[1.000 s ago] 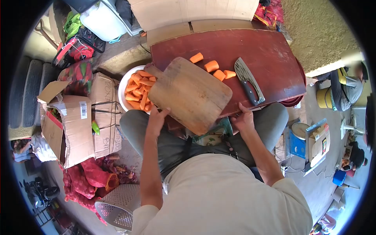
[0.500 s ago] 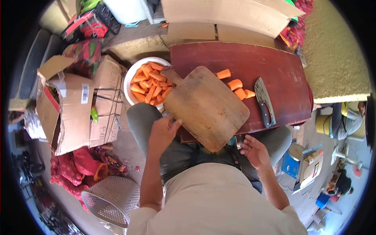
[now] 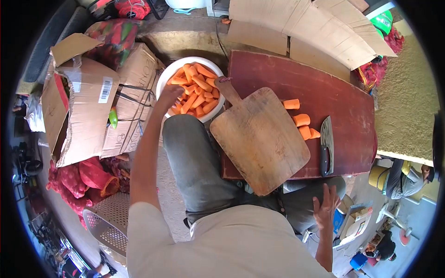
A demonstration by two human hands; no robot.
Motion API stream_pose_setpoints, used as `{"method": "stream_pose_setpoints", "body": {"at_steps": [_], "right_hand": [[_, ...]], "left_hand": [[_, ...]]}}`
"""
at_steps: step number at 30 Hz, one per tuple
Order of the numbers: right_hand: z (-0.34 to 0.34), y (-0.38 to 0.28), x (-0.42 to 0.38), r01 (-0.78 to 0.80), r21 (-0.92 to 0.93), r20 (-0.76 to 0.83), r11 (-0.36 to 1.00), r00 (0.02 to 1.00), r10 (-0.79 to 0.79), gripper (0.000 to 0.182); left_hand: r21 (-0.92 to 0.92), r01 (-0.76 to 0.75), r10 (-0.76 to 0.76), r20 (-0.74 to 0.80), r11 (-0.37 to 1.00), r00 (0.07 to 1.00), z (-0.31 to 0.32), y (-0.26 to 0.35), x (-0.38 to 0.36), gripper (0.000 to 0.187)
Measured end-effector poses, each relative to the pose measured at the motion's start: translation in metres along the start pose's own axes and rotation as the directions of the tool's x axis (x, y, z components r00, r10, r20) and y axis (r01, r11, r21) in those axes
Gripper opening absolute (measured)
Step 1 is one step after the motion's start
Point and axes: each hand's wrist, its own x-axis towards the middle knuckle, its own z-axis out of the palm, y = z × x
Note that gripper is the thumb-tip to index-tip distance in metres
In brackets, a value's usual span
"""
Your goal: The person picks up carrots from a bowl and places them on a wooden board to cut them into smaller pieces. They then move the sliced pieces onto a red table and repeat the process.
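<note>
My left hand (image 3: 169, 96) reaches over the near left rim of a white bowl (image 3: 160, 88), its fingers stretched toward the peeled carrots (image 3: 199, 88) inside and partly blurred. I see nothing held in it. My right hand (image 3: 326, 208) hovers above my right thigh with its fingers spread, holding nothing. Between the two hands, a wooden cutting board (image 3: 262, 141) lies tilted across the near edge of a dark red table (image 3: 259, 69), its handle pointing to the bowl. Cut carrot pieces (image 3: 302, 120) rest right of the board. Farther right lies a cleaver (image 3: 327, 143) with a black handle.
Cardboard boxes (image 3: 88, 111) stand at the left, with red mesh sacks (image 3: 83, 180) and a perforated plastic basket (image 3: 109, 222) below them. A cardboard sheet (image 3: 296, 28) stands behind the table. Other people (image 3: 403, 178) are at the far right.
My left hand has left the cutting board's edge and moved up to the carrot bowl. My right hand has shifted outward to the right, and the view has turned slightly.
</note>
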Motion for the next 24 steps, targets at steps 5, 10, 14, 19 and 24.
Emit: {"method": "stream_pose_setpoints", "body": {"at_steps": [5,10,14,19,24], "right_hand": [[0.023,0.021,-0.009,-0.084,-0.002,0.023,0.996,0.996,0.084,0.068],[0.022,0.020,-0.002,-0.132,-0.031,0.072,0.991,0.988,0.134,0.070],[0.017,0.021,0.000,-0.131,-0.033,0.121,0.991,0.984,0.134,0.069],[0.015,0.016,0.002,-0.141,-0.026,0.118,0.990,0.983,0.143,0.068],[0.022,0.030,0.012,-0.280,0.283,0.023,0.917,0.958,0.286,0.065]], "left_hand": [[0.540,-0.425,0.248,0.372,0.726,0.895,0.049,-0.092,0.059,0.062],[0.742,-0.332,0.157,0.298,0.582,0.941,0.090,-0.089,0.071,0.060],[0.725,-0.357,0.260,0.248,0.589,0.933,0.103,-0.097,0.077,0.044],[0.620,-0.355,0.309,0.185,0.700,0.933,0.096,-0.099,0.072,0.041],[0.416,-0.448,0.472,0.052,0.791,0.880,0.057,-0.054,0.061,0.036]]}}
